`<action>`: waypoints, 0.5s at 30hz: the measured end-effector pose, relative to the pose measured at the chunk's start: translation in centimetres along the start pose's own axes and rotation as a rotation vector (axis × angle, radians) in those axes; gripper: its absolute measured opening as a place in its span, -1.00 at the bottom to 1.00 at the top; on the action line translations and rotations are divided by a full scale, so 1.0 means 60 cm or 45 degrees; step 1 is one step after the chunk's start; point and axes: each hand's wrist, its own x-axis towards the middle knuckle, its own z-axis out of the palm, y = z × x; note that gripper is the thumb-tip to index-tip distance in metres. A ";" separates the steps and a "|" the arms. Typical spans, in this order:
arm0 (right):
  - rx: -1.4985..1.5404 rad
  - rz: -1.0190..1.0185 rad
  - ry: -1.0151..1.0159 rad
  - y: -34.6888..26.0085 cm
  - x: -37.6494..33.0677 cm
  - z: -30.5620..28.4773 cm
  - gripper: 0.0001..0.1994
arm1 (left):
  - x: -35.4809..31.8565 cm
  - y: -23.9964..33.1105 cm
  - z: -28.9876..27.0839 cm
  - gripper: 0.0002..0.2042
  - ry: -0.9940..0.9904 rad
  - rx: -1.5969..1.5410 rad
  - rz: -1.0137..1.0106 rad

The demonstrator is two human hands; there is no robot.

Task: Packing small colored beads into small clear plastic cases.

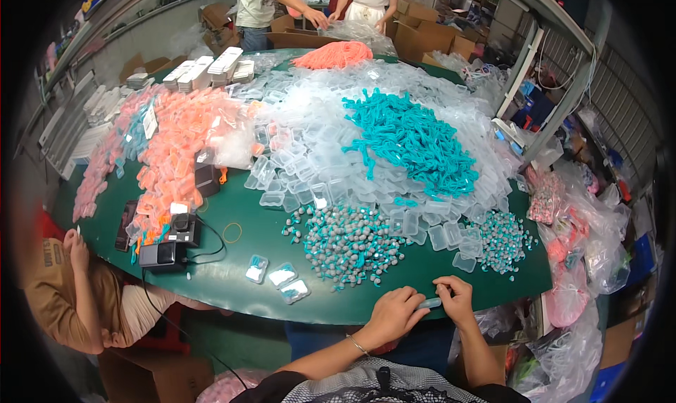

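Close to the table's near edge, a small clear plastic case [429,303] lies between my hands. My left hand [396,313] has its fingers closed at the case's left end. Curled fingers of my right hand [455,299] meet its right end; its contents are too small to make out. Just beyond is a pile of small grey-and-teal round pieces [348,248], with a second such pile [501,241] farther right. To the left rest several filled clear cases [294,291]. Loose clear cases [303,156] form a large heap, topped by teal plastic pieces [415,142].
Orange packed cases [176,142] cover the table's left side, near black devices [162,255] with a cable. White card stacks [208,72] and a coral bundle [332,54] lie at the back. A seated person [77,297] is at left; two people stand beyond. Plastic bags [577,255] crowd the right.
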 end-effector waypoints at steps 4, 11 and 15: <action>-0.011 0.006 0.008 0.002 -0.001 0.000 -0.89 | -0.002 -0.002 0.002 -0.75 -0.024 0.014 -0.021; 0.034 -0.079 -0.016 0.007 0.008 0.004 -0.89 | 0.006 -0.012 0.003 -0.74 0.043 0.043 0.068; 0.080 -0.087 0.014 0.011 0.002 0.005 -0.89 | 0.002 -0.003 0.003 -0.74 0.034 0.097 0.076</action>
